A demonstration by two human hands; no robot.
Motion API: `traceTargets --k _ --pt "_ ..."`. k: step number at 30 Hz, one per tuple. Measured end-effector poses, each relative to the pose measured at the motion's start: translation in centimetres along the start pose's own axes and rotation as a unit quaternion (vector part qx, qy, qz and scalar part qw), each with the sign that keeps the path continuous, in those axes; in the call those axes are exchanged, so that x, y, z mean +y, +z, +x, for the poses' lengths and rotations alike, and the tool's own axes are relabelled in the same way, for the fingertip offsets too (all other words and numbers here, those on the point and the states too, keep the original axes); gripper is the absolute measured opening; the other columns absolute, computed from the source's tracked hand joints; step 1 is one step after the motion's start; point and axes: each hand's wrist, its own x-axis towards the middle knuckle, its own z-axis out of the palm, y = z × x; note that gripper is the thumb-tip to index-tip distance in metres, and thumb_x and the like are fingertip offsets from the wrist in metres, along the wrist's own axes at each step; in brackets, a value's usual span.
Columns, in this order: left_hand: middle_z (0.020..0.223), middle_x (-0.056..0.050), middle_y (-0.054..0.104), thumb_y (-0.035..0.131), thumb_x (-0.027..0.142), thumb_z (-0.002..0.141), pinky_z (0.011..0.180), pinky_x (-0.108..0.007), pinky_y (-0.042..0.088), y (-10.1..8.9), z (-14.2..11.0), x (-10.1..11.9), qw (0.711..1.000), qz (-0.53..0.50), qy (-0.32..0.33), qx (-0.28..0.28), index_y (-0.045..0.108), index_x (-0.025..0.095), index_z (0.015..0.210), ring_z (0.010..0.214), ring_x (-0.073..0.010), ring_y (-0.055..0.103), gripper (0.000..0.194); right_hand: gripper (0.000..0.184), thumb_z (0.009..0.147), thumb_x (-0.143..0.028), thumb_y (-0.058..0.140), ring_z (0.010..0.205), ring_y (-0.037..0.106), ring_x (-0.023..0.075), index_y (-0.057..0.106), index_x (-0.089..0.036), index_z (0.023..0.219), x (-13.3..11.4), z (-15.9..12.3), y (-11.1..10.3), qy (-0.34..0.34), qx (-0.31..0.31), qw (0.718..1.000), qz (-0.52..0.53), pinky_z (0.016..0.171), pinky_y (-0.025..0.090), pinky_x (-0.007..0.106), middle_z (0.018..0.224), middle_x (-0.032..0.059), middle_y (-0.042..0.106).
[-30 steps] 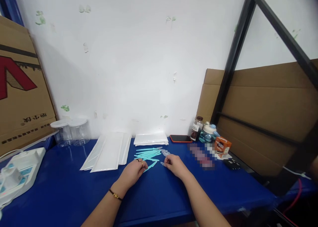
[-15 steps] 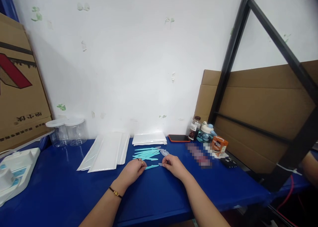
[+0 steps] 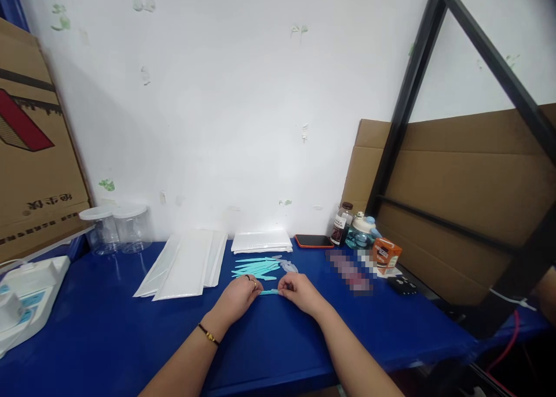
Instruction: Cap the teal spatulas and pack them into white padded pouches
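Between my hands is a slim turquoise eyebrow razor [image 3: 269, 292], lying roughly level just above or on the blue table. The fingers of my left hand [image 3: 238, 298] pinch its left end. My right hand [image 3: 302, 294] is closed at its other end, where the small clear cap seen earlier is now hidden by my fingertips. Just beyond my hands lies a loose pile of turquoise razors [image 3: 256, 268]. Several translucent caps [image 3: 289, 266] lie at the right of that pile.
White padded envelopes [image 3: 182, 269] lie to the left, and a white stack [image 3: 262, 241] rests against the wall. A phone [image 3: 313, 241], a dark bottle [image 3: 341, 224], a water bottle [image 3: 360, 233] and an orange box [image 3: 386, 255] stand right. Clear jars [image 3: 131, 232] and a power strip [image 3: 37, 292] are left.
My hands have come closer together along the razor. The right fingers and cap have met the razor's right end, and the left hand has shifted slightly right.
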Motion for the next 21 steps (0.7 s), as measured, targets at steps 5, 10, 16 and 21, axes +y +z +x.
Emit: traceTargets --k 5,10,16,21 --pt "0.095 -0.003 0.062 0.044 0.029 0.084 0.081 -0.026 0.040 -0.4 0.7 -1.6 0.999 -0.015 -0.037 0.013 0.064 0.023 0.093 0.091 -0.0165 0.053 0.022 0.012 0.078 -0.021 0.054 0.067 0.054 0.0138 0.067 -0.020 0.078 1.6 -0.1 -1.9 0.025 0.083 0.996 -0.031 0.062 0.039 0.024 0.077 0.0021 0.061" --pt "0.104 -0.003 0.060 0.048 0.033 0.083 0.084 -0.030 0.038 -1.1 1.5 -3.0 0.997 0.037 -0.067 0.026 0.062 0.024 0.101 0.097 -0.0194 0.049 0.025 0.014 0.076 -0.019 0.056 0.068 0.054 0.0138 0.066 -0.021 0.084 3.6 -0.2 -3.2 0.050 0.099 0.991 -0.072 0.064 0.041 0.024 0.081 0.0016 0.057" --pt "0.087 -0.003 0.064 0.043 0.035 0.086 0.075 -0.031 0.034 -1.3 1.3 -2.4 0.996 0.069 -0.059 0.017 0.064 0.023 0.082 0.091 -0.0206 0.049 0.024 0.009 0.077 -0.020 0.056 0.071 0.054 0.0144 0.065 -0.019 0.078 3.6 0.3 -2.4 0.045 0.063 0.991 -0.106 0.065 0.040 0.024 0.082 0.0024 0.054" --pt "0.084 -0.002 0.064 0.039 0.036 0.088 0.073 -0.029 0.033 -1.4 0.6 -2.0 0.997 0.040 -0.055 0.024 0.062 0.023 0.079 0.086 -0.0185 0.051 0.028 0.014 0.083 -0.025 0.050 0.076 0.055 0.0153 0.061 -0.019 0.077 2.9 0.3 -2.1 0.028 0.059 0.991 -0.118 0.069 0.040 0.025 0.086 0.0038 0.055"
